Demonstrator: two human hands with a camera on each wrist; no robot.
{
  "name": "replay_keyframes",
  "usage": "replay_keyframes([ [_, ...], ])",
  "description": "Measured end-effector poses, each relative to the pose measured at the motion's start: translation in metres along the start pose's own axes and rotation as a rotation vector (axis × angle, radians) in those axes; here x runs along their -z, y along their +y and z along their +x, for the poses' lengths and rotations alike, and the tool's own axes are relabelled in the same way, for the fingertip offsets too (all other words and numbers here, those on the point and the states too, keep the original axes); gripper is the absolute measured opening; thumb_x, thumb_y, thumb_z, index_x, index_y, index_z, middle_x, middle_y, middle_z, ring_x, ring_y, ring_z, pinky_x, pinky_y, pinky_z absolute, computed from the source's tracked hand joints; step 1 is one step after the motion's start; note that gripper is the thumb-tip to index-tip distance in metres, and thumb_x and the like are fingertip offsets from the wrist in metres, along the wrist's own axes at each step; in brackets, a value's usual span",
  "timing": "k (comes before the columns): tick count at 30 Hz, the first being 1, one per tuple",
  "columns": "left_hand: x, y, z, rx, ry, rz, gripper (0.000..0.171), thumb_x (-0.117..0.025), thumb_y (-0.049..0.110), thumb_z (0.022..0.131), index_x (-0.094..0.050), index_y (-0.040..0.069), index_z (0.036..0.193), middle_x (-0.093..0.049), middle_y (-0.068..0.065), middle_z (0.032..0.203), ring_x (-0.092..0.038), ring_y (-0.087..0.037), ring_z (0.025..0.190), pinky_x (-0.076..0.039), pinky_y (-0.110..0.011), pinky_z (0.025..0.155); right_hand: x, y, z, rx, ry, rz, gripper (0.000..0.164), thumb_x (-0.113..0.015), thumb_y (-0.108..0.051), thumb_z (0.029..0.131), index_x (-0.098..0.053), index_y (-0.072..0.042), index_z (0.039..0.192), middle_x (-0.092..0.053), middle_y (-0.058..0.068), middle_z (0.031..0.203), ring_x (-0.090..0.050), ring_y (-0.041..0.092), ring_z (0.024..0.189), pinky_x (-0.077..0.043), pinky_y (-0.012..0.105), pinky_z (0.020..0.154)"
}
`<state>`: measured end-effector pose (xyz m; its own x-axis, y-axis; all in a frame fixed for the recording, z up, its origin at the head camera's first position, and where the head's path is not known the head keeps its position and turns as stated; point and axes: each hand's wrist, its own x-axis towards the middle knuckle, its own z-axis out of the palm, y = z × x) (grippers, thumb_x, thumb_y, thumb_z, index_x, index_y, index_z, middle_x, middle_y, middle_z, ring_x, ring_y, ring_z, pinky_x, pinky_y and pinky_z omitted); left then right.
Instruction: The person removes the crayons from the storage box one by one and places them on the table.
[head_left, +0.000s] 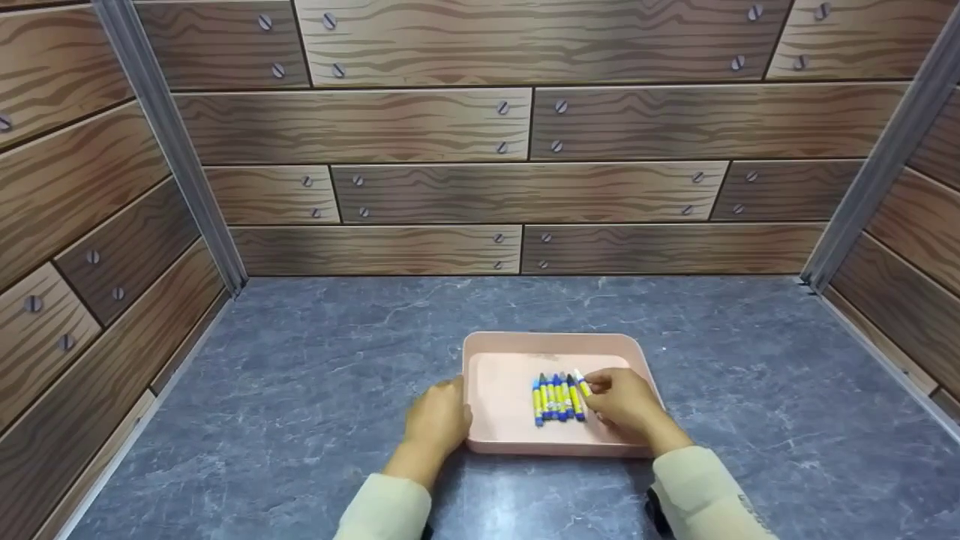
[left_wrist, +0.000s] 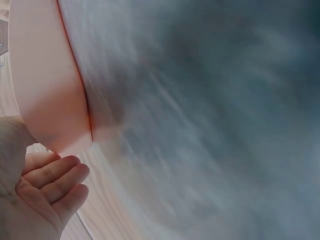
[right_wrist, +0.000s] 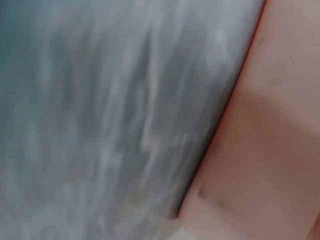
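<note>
A pink tray lies on the table and holds a row of several crayons in yellow wrappers, side by side. My left hand grips the tray's left side, its thumb over the rim. In the left wrist view the fingers of that left hand curl near the corner of the tray's outer wall. Inside the tray, my right hand pinches a white-tipped crayon at the row's right end. The right wrist view shows the tray's side wall; the fingers are hidden there.
The dark marbled tabletop spreads around the tray. Wood-patterned panels close off the back and both sides, with grey metal posts at the rear corners.
</note>
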<state>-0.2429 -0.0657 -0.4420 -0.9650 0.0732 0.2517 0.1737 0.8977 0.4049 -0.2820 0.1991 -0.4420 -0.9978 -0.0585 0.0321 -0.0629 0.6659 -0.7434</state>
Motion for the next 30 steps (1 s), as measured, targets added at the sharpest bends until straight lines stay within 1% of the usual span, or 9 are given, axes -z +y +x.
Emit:
replay_keyframes([
  [3, 0.004, -0.005, -0.007, -0.02, 0.033, 0.022, 0.03, -0.064, 0.005, 0.079, -0.063, -0.002, 0.108, -0.067, -0.016, 0.094, -0.066, -0.036, 0.081, -0.056, -0.047, 0.065, -0.003, -0.003, -0.002, 0.011, -0.001, 0.05, 0.035, -0.068, 0.001, 0.074, -0.065, 0.01, 0.108, -0.065, 0.009, 0.089, -0.062, 0.016, 0.076, -0.054, 0.024, 0.053],
  [6, 0.006, -0.011, -0.014, -0.059, 0.089, 0.047, 0.031, -0.064, 0.005, 0.077, -0.064, -0.003, 0.107, -0.067, -0.017, 0.099, -0.066, -0.037, 0.082, -0.056, -0.047, 0.067, -0.006, -0.007, -0.006, 0.012, -0.006, 0.1, 0.038, -0.064, 0.004, 0.072, -0.064, 0.011, 0.109, -0.065, 0.011, 0.09, -0.062, 0.017, 0.072, -0.054, 0.025, 0.051],
  [7, 0.007, -0.013, -0.016, -0.077, 0.108, 0.061, 0.033, -0.065, 0.005, 0.076, -0.064, -0.004, 0.107, -0.067, -0.017, 0.1, -0.066, -0.037, 0.083, -0.055, -0.047, 0.069, -0.006, -0.008, -0.007, 0.017, -0.006, 0.107, 0.039, -0.062, 0.005, 0.071, -0.064, 0.011, 0.109, -0.065, 0.011, 0.091, -0.062, 0.017, 0.072, -0.054, 0.025, 0.051],
  [10, 0.009, -0.02, -0.022, -0.123, 0.135, 0.109, 0.039, -0.068, 0.009, 0.076, -0.062, -0.006, 0.112, -0.065, -0.02, 0.109, -0.063, -0.039, 0.097, -0.051, -0.05, 0.085, -0.008, -0.014, -0.011, 0.039, -0.01, 0.133, 0.042, -0.058, 0.006, 0.069, -0.064, 0.012, 0.11, -0.066, 0.014, 0.094, -0.064, 0.02, 0.075, -0.054, 0.026, 0.054],
  [13, 0.014, -0.027, -0.028, -0.132, 0.111, 0.157, 0.047, -0.068, 0.015, 0.079, -0.059, -0.008, 0.119, -0.06, -0.024, 0.119, -0.056, -0.04, 0.113, -0.04, -0.052, 0.1, -0.01, -0.021, -0.015, 0.051, -0.016, 0.171, 0.042, -0.058, 0.007, 0.07, -0.063, 0.012, 0.112, -0.066, 0.016, 0.097, -0.065, 0.023, 0.084, -0.055, 0.027, 0.06],
  [17, 0.019, -0.034, -0.035, -0.111, 0.058, 0.186, 0.053, -0.066, 0.021, 0.083, -0.055, -0.007, 0.126, -0.054, -0.025, 0.129, -0.048, -0.04, 0.123, -0.031, -0.052, 0.107, -0.01, -0.027, -0.02, 0.04, -0.02, 0.239, 0.044, -0.059, 0.009, 0.072, -0.062, 0.011, 0.116, -0.066, 0.018, 0.103, -0.064, 0.026, 0.091, -0.057, 0.03, 0.067],
  [20, 0.021, -0.038, -0.04, -0.113, 0.043, 0.188, 0.052, -0.065, 0.022, 0.085, -0.055, -0.007, 0.127, -0.052, -0.025, 0.131, -0.046, -0.04, 0.124, -0.03, -0.053, 0.108, -0.006, -0.031, -0.024, 0.045, -0.017, 0.277, 0.047, -0.059, 0.011, 0.071, -0.061, 0.01, 0.118, -0.066, 0.019, 0.106, -0.064, 0.026, 0.092, -0.057, 0.033, 0.068],
  [24, 0.024, -0.042, -0.044, -0.122, 0.039, 0.187, 0.05, -0.065, 0.02, 0.085, -0.056, -0.006, 0.126, -0.052, -0.025, 0.132, -0.046, -0.04, 0.125, -0.03, -0.054, 0.107, 0.003, -0.034, -0.031, 0.039, -0.006, 0.304, 0.049, -0.058, 0.012, 0.072, -0.06, 0.009, 0.121, -0.065, 0.018, 0.106, -0.063, 0.024, 0.09, -0.057, 0.033, 0.067],
  [30, 0.028, -0.045, -0.05, -0.116, 0.037, 0.2, 0.049, -0.064, 0.021, 0.085, -0.057, -0.006, 0.126, -0.053, -0.024, 0.131, -0.046, -0.038, 0.125, -0.031, -0.053, 0.107, 0.02, -0.034, -0.041, 0.017, 0.007, 0.292, 0.046, -0.056, 0.01, 0.076, -0.059, 0.008, 0.122, -0.063, 0.016, 0.107, -0.062, 0.022, 0.09, -0.057, 0.03, 0.07],
])
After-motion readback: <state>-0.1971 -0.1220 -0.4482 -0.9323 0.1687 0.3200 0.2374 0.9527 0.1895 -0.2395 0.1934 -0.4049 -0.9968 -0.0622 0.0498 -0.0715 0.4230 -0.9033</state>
